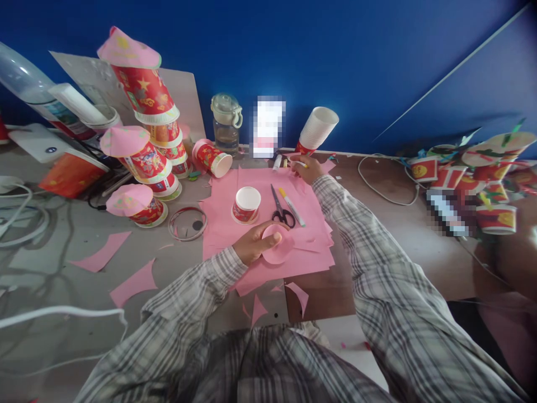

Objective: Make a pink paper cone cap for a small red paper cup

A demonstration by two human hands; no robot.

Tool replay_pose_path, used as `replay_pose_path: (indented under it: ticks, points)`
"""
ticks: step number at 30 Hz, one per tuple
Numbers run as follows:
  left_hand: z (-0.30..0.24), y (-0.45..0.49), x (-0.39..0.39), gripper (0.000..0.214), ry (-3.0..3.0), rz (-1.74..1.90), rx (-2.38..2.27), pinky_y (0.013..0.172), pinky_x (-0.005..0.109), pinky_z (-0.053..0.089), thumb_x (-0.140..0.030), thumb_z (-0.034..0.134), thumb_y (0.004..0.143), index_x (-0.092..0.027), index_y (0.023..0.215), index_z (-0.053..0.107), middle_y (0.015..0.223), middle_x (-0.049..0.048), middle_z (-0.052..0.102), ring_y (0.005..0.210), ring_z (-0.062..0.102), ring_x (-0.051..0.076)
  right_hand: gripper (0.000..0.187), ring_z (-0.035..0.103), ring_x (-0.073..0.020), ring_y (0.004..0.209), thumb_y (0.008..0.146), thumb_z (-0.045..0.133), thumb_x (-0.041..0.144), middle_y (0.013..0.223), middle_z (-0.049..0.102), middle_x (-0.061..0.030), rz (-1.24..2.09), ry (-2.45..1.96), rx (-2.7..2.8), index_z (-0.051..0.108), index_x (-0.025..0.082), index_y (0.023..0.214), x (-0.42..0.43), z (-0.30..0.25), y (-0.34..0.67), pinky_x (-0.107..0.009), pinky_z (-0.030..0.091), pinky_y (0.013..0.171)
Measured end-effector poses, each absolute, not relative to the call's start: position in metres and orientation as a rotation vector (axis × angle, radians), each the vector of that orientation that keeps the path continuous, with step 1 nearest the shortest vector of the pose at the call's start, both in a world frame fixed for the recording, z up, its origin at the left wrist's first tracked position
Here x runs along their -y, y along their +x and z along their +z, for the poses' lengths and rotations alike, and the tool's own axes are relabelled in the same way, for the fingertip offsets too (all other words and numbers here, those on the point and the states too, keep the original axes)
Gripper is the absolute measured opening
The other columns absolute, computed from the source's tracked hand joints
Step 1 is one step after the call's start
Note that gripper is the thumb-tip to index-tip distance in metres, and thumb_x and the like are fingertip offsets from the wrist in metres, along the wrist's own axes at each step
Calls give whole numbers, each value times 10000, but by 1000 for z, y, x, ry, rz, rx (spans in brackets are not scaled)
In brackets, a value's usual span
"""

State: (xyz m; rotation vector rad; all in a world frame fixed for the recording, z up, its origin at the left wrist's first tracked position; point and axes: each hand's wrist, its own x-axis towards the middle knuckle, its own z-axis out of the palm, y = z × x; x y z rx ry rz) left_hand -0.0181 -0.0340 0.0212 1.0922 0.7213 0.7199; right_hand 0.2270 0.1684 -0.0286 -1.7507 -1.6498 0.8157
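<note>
The left hand (254,244) pinches a pink paper disc (277,254) above the near pink sheets (312,210); too tight a thumb could crease it. Farther right, the right hand (309,168) curls, its hold unclear, near the cup stack (318,131), which a careless knock could topple.

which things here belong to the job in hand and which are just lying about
Likely the job's:
pink disc in left hand
pink sheets
scissors
marker beside scissors
upturned cup on sheets

Likely just lying about:
lidded bottle
white cables
pink scraps
</note>
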Motion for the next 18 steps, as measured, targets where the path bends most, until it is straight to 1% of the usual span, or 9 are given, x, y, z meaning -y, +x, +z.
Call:
replay_pose_path:
  ticks: [3, 7, 10, 13, 16, 18]
  points:
    - [21, -19, 34, 629, 1114, 727, -728, 650, 292, 391, -635, 582, 587, -145, 982, 556, 826, 48, 557, 737, 494, 173, 335, 804, -227, 889, 1063, 830, 397, 941, 846, -68, 865, -1735, 1596, 878, 176, 1310, -179, -30, 230, -500, 731, 1095]
    - [22, -19, 35, 599, 1101, 740, -724, 682, 302, 398, -613, 584, 606, -147, 981, 558, 851, 56, 562, 769, 505, 182, 251, 762, -212, 802, 1025, 883, 435, 849, 806, -36, 925, -1713, 1525, 884, 224, 1162, -186, -28, 234, -442, 726, 950]
    - [22, -18, 36, 584, 1102, 756, -725, 696, 303, 399, -604, 589, 611, -147, 974, 562, 858, 57, 565, 787, 506, 184, 189, 680, -173, 688, 1054, 831, 424, 798, 766, -21, 984, -1684, 1445, 855, 237, 1072, -184, -26, 238, -373, 660, 801]
    - [22, -18, 36, 600, 1084, 737, -714, 673, 298, 401, -609, 590, 604, -146, 984, 555, 848, 57, 568, 765, 508, 180, 201, 585, -145, 594, 1081, 764, 418, 728, 713, -6, 1037, -1670, 1408, 811, 232, 1024, -179, -21, 243, -315, 548, 654]
    - [21, -19, 35, 594, 1110, 731, -716, 659, 291, 397, -610, 583, 610, -146, 981, 557, 840, 52, 565, 741, 501, 168, 263, 530, -138, 555, 1078, 765, 483, 680, 670, 4, 1094, -1640, 1366, 768, 233, 996, -174, -15, 247, -288, 466, 581]
    - [20, -19, 35, 589, 1117, 735, -719, 651, 285, 396, -607, 581, 613, -147, 981, 559, 835, 47, 559, 727, 498, 161, 314, 521, -137, 553, 1068, 778, 550, 687, 667, 11, 1109, -1614, 1340, 757, 241, 1020, -172, -13, 248, -287, 471, 575]
